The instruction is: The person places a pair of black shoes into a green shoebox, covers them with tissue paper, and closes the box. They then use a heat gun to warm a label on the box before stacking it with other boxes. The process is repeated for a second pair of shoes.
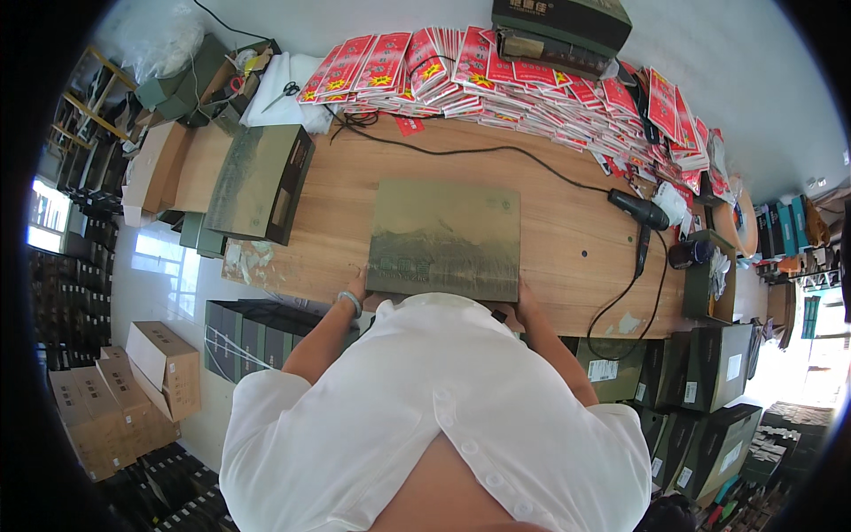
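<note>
A dark green cardboard box (443, 230) with a mountain pattern on its lid lies closed on the wooden table, right in front of my body. My left hand (357, 285) holds its left side near the front corner, a bracelet on the wrist. At the opposite side, my right hand (526, 300) grips the right front corner. The fingers of both hands are partly hidden by the box and my white shirt. Another green box (259, 182) stands at the table's left edge, apart from my hands.
Piles of red-and-white printed packets (496, 75) line the back, with a green box (567, 22) on top. A black hair dryer (640, 211) lies at right, its cord crossing the table. Scissors (291, 89) lie back left. Cartons (164, 368) and green boxes (709, 372) stand below.
</note>
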`<state>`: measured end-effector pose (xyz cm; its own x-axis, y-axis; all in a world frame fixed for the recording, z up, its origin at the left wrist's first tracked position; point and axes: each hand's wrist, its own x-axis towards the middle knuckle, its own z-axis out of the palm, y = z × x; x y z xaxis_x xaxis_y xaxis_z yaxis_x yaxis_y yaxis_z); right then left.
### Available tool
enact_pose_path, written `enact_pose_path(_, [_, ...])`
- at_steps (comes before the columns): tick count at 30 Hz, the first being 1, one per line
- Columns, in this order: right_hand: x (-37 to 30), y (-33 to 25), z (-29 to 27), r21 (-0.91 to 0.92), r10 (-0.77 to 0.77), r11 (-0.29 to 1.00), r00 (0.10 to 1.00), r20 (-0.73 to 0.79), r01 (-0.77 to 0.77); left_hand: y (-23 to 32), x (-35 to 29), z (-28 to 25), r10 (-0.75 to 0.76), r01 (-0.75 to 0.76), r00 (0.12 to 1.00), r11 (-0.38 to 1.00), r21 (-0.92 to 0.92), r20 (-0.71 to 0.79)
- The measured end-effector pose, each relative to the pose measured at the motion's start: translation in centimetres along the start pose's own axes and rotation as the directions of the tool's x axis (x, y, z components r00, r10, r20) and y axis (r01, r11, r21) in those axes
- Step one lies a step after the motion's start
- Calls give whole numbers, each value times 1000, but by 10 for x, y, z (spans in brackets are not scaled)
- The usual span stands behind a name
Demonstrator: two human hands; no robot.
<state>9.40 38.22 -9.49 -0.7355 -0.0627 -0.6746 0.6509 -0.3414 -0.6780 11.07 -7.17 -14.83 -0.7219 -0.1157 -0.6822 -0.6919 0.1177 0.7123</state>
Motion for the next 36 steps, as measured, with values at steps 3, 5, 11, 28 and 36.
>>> enact_pose_path(3, [3,-12,7,-108,12,994,996,-88,-21,11,6,-11,185,-178,982,976,128,-47])
enact_pose_path(5, [6,-26,9,-235,69,969,996,-58,-81,27,6,-25,109,-109,994,994,31,17])
enact_pose_path(11, [-2,-62,35,-335,164,932,986,42,-141,77,-9,-39,-106,77,991,952,-296,-83])
enact_pose_path(28, [-8,-86,64,-148,221,969,958,184,-196,78,-21,-61,-20,154,976,765,-625,216])
enact_pose_path(36, [-96,-174,126,-9,318,947,935,158,-321,95,-51,-48,9,-13,1000,656,-754,-10])
